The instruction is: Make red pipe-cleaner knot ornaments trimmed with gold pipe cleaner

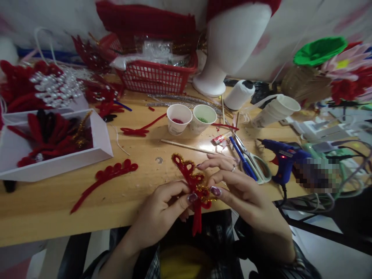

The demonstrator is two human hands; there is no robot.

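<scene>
Over the table's front edge, both hands hold a looped red pipe-cleaner ornament edged with gold tinsel. My left hand grips its red stem side between thumb and fingers. From the other side, the thumb and index finger of my right hand pinch the gold trim, with the other fingers raised. A red stem hangs below the hands. To the left on the table lies a similar scalloped red piece, without gold. Part of the ornament is hidden behind my fingers.
White box with red and black pieces at left. Behind the hands stand paper cups with red and green beads. Scissors, a blue pen, and a blue glue gun with cables lie right. A foam head stands behind.
</scene>
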